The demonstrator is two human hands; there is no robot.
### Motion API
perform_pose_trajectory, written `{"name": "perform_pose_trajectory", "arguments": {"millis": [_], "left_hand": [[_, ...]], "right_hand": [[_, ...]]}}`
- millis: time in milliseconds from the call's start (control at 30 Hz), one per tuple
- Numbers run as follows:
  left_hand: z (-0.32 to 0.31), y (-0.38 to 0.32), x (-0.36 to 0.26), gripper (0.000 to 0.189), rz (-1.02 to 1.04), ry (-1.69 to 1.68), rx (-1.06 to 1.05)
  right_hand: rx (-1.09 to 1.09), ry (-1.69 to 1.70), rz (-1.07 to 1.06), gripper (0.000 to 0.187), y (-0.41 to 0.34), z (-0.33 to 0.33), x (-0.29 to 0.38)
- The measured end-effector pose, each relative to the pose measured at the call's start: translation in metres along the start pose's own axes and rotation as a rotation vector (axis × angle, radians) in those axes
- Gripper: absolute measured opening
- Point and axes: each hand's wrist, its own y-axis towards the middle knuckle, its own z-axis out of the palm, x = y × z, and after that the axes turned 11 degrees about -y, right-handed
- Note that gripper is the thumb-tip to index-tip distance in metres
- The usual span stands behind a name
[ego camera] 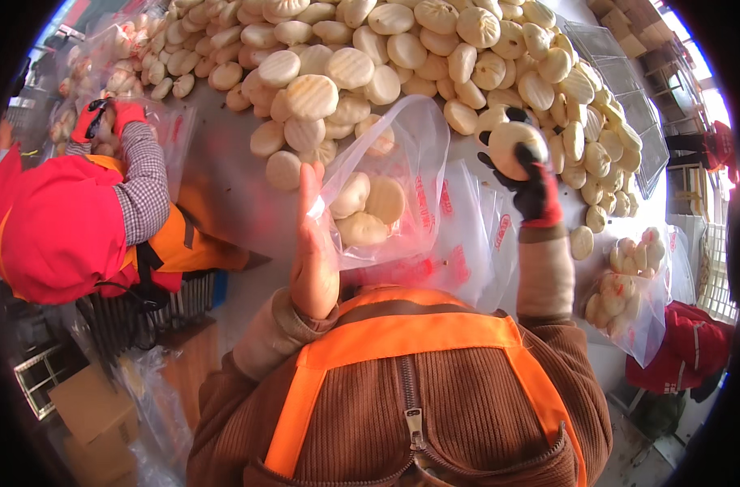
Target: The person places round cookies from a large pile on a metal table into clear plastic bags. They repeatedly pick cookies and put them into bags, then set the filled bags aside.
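Observation:
My bare left hand (315,243) is upright at the left side of a clear plastic bag (428,164), holding its edge so that the mouth gapes. Inside the bag lie several pale steamed buns (363,229). To the right, my right hand (531,176), in a black and red glove, grips a round bun (510,146) in front of the heap; another bun (490,119) shows just behind it, also between the fingers. More flat printed bags (461,249) lie under and beside the filled one, close to my chest.
A large heap of buns (352,67) covers the far side of the metal table (224,152). Wire racks (619,85) stand at its right edge. Filled bags (613,298) sit at the right. On the left, a co-worker (59,219) in red handles bagged buns. Cardboard boxes (93,402) are at lower left.

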Motion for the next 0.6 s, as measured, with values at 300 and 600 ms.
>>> {"name": "perform_pose_trajectory", "arguments": {"millis": [300,600], "left_hand": [[-0.002,0.001,0.003,0.069,-0.004,-0.070,0.087],[0.014,0.000,-0.004,0.077,-0.003,-0.080,-0.018]], "right_hand": [[0.752,-0.549,0.084,0.069,-0.036,0.138,0.122],[0.332,-1.185,-0.333,0.069,0.008,0.075,0.042]]}}
